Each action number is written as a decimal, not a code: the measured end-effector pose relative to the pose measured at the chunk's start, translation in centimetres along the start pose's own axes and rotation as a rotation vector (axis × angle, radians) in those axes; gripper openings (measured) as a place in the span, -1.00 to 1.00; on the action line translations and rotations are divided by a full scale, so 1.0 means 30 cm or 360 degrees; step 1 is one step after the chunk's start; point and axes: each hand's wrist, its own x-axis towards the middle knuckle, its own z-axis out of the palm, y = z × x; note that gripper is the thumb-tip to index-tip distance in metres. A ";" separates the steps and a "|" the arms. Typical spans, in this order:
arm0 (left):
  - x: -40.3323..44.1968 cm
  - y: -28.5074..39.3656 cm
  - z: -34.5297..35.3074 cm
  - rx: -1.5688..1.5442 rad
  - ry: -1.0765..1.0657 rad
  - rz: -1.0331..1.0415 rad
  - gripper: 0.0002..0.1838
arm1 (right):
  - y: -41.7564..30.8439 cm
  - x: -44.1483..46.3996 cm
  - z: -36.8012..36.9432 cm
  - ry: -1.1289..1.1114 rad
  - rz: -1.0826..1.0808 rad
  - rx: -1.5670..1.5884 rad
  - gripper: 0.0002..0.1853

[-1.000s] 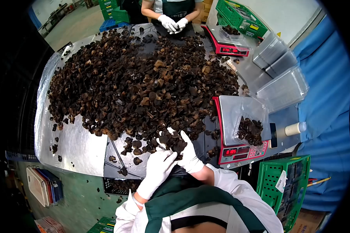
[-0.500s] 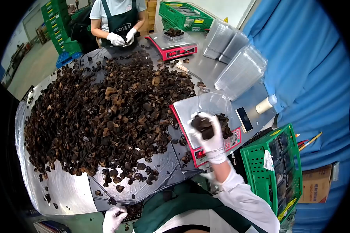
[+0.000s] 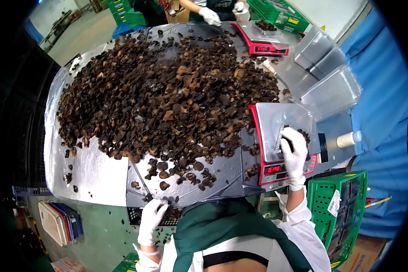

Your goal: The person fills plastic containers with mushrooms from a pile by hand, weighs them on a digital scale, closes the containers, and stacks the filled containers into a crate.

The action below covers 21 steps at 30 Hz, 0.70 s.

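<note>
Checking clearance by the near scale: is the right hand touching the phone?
Apart. The head view shows the right side of the scale between the right hand and the phone.

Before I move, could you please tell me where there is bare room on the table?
Widest is the silver tabletop at near left, between the dark heap and the table edge. A smaller patch of dark sheeting lies between the loose pieces and the near scale. The right side is crowded with that scale, phone, pale bottle and clear boxes.
</note>
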 end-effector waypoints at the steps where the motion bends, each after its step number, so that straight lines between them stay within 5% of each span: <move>1: 0.015 0.011 0.019 0.0048 0.0122 0.0014 -0.87 | -0.077 0.002 0.028 -0.0178 0.0138 0.0273 -0.81; 3: 0.072 0.038 0.067 -0.0159 0.0252 0.0108 -0.88 | -0.157 -0.044 0.137 -0.0539 0.0018 0.0455 -0.84; 7: 0.212 0.073 0.203 0.0223 0.0357 0.0509 -0.77 | -0.214 -0.219 0.448 -0.0988 -0.0298 0.0524 -0.84; 11: 0.298 0.091 0.290 0.0585 0.0279 0.0588 -0.71 | -0.254 -0.314 0.647 -0.0948 -0.0707 0.0110 -0.79; 19: 0.242 0.050 0.255 0.0102 0.0537 0.0351 -0.82 | -0.164 -0.220 0.498 -0.1458 0.0096 0.0717 -0.83; 21: 0.221 0.053 0.245 0.0063 0.0516 0.0314 -0.82 | -0.144 -0.252 0.465 -0.1459 0.0074 0.0733 -0.83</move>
